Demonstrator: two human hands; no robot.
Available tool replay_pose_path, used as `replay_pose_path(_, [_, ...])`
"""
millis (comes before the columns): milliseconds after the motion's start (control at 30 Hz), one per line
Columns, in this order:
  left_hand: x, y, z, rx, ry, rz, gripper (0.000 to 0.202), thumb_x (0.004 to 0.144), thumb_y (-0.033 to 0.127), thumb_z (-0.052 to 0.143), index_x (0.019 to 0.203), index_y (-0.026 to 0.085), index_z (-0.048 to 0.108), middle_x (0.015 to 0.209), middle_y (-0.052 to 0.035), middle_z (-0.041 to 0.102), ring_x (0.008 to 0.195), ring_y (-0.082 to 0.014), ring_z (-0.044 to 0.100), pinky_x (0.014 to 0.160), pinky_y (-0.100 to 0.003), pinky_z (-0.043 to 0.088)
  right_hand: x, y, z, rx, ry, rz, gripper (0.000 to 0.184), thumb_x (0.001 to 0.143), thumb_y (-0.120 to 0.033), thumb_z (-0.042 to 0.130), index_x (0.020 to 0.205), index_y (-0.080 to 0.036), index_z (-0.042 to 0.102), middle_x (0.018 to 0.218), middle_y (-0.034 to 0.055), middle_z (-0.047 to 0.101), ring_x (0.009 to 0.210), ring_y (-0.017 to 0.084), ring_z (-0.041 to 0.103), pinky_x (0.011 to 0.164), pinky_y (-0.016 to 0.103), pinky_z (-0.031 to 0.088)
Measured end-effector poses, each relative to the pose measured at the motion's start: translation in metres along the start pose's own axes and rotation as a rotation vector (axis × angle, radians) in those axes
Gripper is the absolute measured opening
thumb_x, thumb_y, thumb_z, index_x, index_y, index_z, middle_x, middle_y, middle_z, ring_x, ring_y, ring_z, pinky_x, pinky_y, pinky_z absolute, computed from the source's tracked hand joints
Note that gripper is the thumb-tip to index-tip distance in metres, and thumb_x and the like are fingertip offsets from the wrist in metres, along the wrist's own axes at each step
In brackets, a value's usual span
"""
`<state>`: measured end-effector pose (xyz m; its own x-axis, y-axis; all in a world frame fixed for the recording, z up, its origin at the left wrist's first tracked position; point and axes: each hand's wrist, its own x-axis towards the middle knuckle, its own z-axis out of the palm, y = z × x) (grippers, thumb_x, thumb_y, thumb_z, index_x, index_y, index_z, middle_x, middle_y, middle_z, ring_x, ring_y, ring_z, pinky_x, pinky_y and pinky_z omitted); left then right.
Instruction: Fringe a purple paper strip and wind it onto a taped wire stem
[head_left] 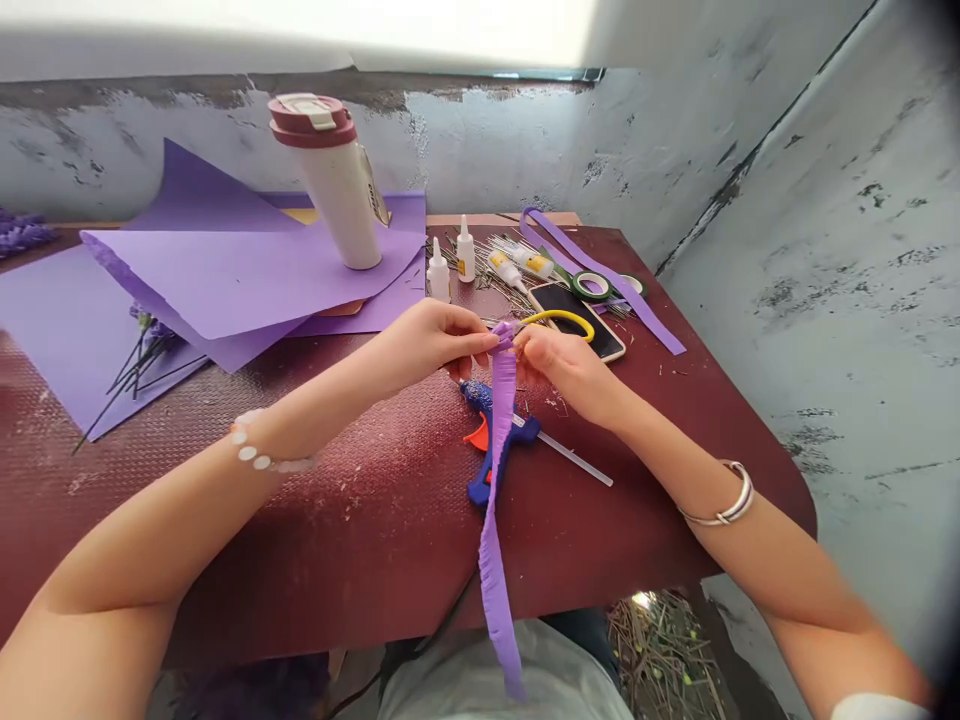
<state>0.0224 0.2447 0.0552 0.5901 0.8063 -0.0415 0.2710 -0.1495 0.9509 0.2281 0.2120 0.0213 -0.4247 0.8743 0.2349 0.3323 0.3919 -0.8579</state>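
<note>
Between my hands hangs a purple fringed paper strip [504,395], bunched at its top and trailing down past the table edge toward my lap. The thumb and fingertips of my left hand [442,343] pinch the bunched end. My right hand [570,370] closes on the same end from the other side; its fingertips are partly hidden. Behind the strip lies a blue hot glue gun [481,490] with an orange trigger and a clear glue stick [577,459] protruding. A yellow scissor-like handle [574,318] shows just beyond my right hand, over a phone [611,343].
Small white glue bottles [465,255] stand behind my hands, near thin stems and green tape rolls [591,287]. Purple paper sheets [262,275] cover the back left, with a white tumbler [337,190] on them. A plain purple strip [645,308] lies at right, near the wall.
</note>
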Motion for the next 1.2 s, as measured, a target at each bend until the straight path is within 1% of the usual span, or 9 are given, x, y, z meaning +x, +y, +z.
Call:
replay_pose_path(100, [0.000,0.000,0.003,-0.098,0.028,-0.040,0.025,0.081,0.034,0.073,0.065,0.014,0.069,0.056,-0.0026,0.062,0.050,-0.0094,0.055,0.047,-0.021,0.040,-0.002,-0.003,0.007,0.093,-0.035,0.088,0.028,0.093,-0.044,0.060,0.097,-0.016,0.065,0.086,0.0032,0.064,0.074,0.016,0.055,0.069,0.029,0.042])
replay_pose_path(200, [-0.002,0.000,0.007,-0.135,0.086,-0.030,0.021,0.080,0.031,0.073,0.068,0.014,0.072,0.056,-0.0025,0.064,0.049,-0.0085,0.056,0.046,-0.019,0.040,0.000,-0.004,0.013,0.202,0.005,0.110,0.019,0.093,-0.032,0.057,0.098,-0.016,0.067,0.089,0.0036,0.064,0.077,0.017,0.056,0.072,0.030,0.044])
replay_pose_path(400, [-0.004,-0.002,0.010,-0.124,0.172,0.041,0.020,0.081,0.034,0.073,0.074,0.014,0.074,0.058,-0.0013,0.063,0.050,-0.0081,0.054,0.048,-0.019,0.042,-0.001,-0.005,0.010,0.323,-0.016,0.156,0.016,0.091,-0.033,0.058,0.088,-0.018,0.063,0.077,0.0002,0.057,0.067,0.014,0.052,0.063,0.027,0.043])
replay_pose_path(533, [-0.009,0.003,0.013,-0.104,0.113,0.024,0.022,0.080,0.035,0.074,0.074,0.014,0.074,0.063,-0.0033,0.066,0.052,-0.0084,0.055,0.047,-0.020,0.040,-0.005,-0.009,0.005,0.328,0.082,0.090,0.027,0.096,-0.044,0.053,0.086,-0.019,0.058,0.080,0.0006,0.058,0.072,0.013,0.055,0.067,0.026,0.046])
replay_pose_path(633, [-0.013,0.008,0.018,-0.060,0.053,0.000,0.021,0.078,0.034,0.075,0.070,0.014,0.073,0.056,-0.0016,0.063,0.050,-0.0084,0.053,0.046,-0.019,0.038,-0.006,-0.012,0.005,0.413,0.070,0.050,0.027,0.095,-0.047,0.057,0.091,-0.021,0.055,0.085,0.0012,0.061,0.077,0.014,0.059,0.071,0.028,0.049])
replay_pose_path(867, [-0.015,0.011,0.021,-0.002,0.027,-0.045,0.020,0.078,0.032,0.072,0.068,0.015,0.072,0.054,-0.0001,0.060,0.049,-0.0087,0.052,0.045,-0.018,0.037,-0.011,-0.014,0.008,0.155,0.155,-0.044,0.017,0.095,-0.036,0.061,0.086,-0.021,0.057,0.083,0.0004,0.058,0.079,0.015,0.056,0.073,0.028,0.048])
replay_pose_path(933, [-0.014,0.009,0.018,-0.033,-0.048,-0.073,0.020,0.080,0.033,0.069,0.072,0.016,0.074,0.062,-0.0029,0.065,0.056,-0.0111,0.058,0.048,-0.019,0.042,-0.012,-0.012,0.008,0.115,0.177,-0.060,0.016,0.095,-0.034,0.060,0.086,-0.021,0.057,0.084,0.0007,0.057,0.079,0.016,0.055,0.073,0.028,0.048])
replay_pose_path(1067, [-0.014,0.007,0.007,-0.160,-0.316,-0.146,0.019,0.085,0.031,0.063,0.084,0.017,0.076,0.091,-0.0096,0.074,0.078,-0.0184,0.068,0.062,-0.025,0.053,-0.012,-0.007,0.008,0.067,0.208,-0.071,0.012,0.095,-0.030,0.059,0.087,-0.021,0.057,0.086,0.0008,0.057,0.079,0.016,0.054,0.072,0.028,0.047])
replay_pose_path(1200, [-0.011,0.007,0.001,-0.289,-0.400,-0.216,0.021,0.085,0.032,0.065,0.091,0.016,0.075,0.092,-0.0108,0.073,0.082,-0.0206,0.070,0.065,-0.027,0.055,-0.013,-0.006,0.010,0.019,0.224,-0.114,0.009,0.095,-0.028,0.059,0.088,-0.022,0.057,0.086,0.0008,0.058,0.081,0.016,0.055,0.074,0.029,0.046])
